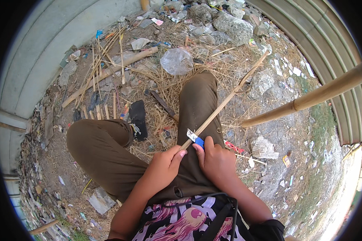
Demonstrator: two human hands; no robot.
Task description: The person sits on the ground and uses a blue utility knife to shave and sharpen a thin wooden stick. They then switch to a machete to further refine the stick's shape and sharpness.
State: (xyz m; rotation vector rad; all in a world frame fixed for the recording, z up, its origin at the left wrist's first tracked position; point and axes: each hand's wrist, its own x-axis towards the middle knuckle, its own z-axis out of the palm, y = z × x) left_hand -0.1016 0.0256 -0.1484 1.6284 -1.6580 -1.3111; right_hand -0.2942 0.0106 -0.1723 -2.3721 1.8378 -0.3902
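A long split bamboo strip [225, 101] slants from my lap across my right thigh toward the far right. My left hand [165, 165] is closed round its near end. In my right hand [218, 161], fingers curled, is a small blue-handled knife [198, 141]; its broad, whitish, worn blade lies against the strip just ahead of my left fingers. Whether the edge has bitten into the bamboo I cannot tell. Both hands rest low over my brown trousers [195, 104], close together.
On the littered, straw-strewn ground lie a large dark-bladed knife [163, 103], a bamboo pole [134, 58] with several thin strips, and a clear plastic bag [176, 61]. Another bamboo pole [309, 98] juts in from the right. Rocks [233, 29] sit at the back, beside corrugated sheeting [309, 28].
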